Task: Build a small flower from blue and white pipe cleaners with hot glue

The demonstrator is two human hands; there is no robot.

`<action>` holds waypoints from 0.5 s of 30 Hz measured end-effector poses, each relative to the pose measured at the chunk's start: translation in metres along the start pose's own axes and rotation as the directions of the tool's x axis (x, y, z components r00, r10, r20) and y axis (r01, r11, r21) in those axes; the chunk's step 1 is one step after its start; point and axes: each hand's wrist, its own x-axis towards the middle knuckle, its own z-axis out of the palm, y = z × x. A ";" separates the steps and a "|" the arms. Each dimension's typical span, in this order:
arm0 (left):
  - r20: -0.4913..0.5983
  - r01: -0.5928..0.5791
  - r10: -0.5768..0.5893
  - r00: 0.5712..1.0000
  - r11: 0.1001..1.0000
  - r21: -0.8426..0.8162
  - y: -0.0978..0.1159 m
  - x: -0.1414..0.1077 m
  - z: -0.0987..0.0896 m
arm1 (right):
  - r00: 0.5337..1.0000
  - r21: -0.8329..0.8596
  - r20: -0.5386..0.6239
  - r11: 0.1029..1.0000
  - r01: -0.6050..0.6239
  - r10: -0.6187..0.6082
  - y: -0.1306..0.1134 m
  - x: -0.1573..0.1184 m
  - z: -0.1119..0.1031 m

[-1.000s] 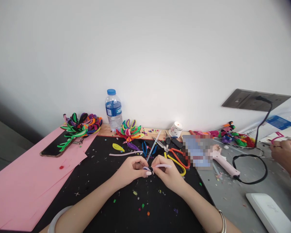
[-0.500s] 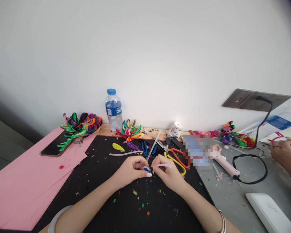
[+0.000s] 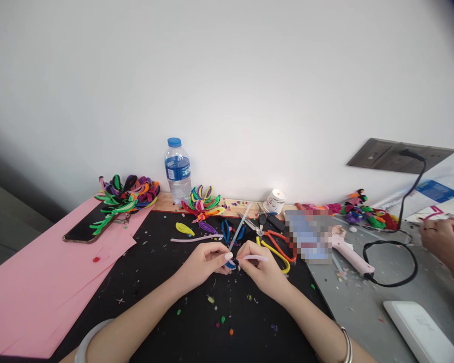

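Note:
Over the black mat (image 3: 181, 322), my left hand (image 3: 206, 263) pinches a small blue pipe cleaner loop (image 3: 230, 266) with a dark middle. Facing it, my right hand (image 3: 263, 269) has thumb and forefinger closed on a pale lilac pipe cleaner (image 3: 257, 258), whose free end sticks out to the right. The two pieces meet between my fingertips, and how they join is hidden. Just beyond lie a translucent glue stick (image 3: 240, 226), blue loops (image 3: 226, 232), a purple loop (image 3: 208, 228), a yellow loop (image 3: 184, 229) and another lilac pipe cleaner (image 3: 196, 239).
Orange-handled scissors (image 3: 278, 242) and a yellow pipe cleaner (image 3: 278, 254) lie beyond my right hand. A water bottle (image 3: 177, 174) and a paper cup (image 3: 274, 202) stand by the wall. Rightward are a corded glue gun (image 3: 350, 254) and another person's hand (image 3: 442, 239); leftward, a phone (image 3: 85, 224) on pink paper (image 3: 30, 287).
My left thumb has shifted up, from below the blue loop to its upper left side. My right hand keeps its place. The other person's hand has moved slightly.

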 end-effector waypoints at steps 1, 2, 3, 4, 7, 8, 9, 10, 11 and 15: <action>0.000 0.001 -0.001 1.000 1.000 -0.001 0.000 0.000 0.000 | 1.000 -0.001 0.000 1.000 -0.002 0.002 0.000 0.000 0.000; 0.000 -0.001 0.001 1.000 1.000 -0.003 0.001 0.000 0.000 | 1.000 -0.001 0.000 1.000 -0.005 0.005 0.000 0.000 0.000; 0.000 -0.003 0.003 1.000 1.000 -0.004 0.001 0.000 0.000 | 1.000 -0.001 0.001 1.000 -0.009 0.009 0.000 0.000 0.000; 0.001 -0.005 0.005 1.000 1.000 -0.004 0.001 0.000 0.000 | 1.000 0.000 0.002 1.000 -0.013 0.013 0.001 0.000 0.000; 0.000 0.003 -0.003 1.000 1.000 -0.004 0.002 -0.001 0.000 | 1.000 -0.003 0.001 1.000 -0.014 0.014 0.002 -0.001 0.000; -0.003 0.007 -0.007 1.000 1.000 -0.005 0.002 -0.001 0.000 | 1.000 -0.005 -0.001 1.000 -0.011 0.011 0.003 -0.001 0.000; -0.005 0.009 -0.009 1.000 1.000 -0.009 0.002 -0.001 0.000 | 1.000 -0.007 -0.002 1.000 -0.009 0.009 0.003 -0.001 0.000; -0.005 0.010 -0.010 1.000 1.000 -0.013 0.001 0.000 0.000 | 1.000 -0.007 -0.003 1.000 -0.007 0.007 0.003 -0.001 0.000; -0.005 0.008 -0.008 1.000 1.000 -0.017 0.001 0.000 0.000 | 1.000 -0.006 -0.003 1.000 -0.006 0.006 0.003 -0.001 0.000; 0.000 0.001 -0.001 1.000 1.000 -0.027 0.001 -0.001 0.000 | 1.000 0.018 -0.006 0.999 -0.030 0.030 0.004 0.000 0.000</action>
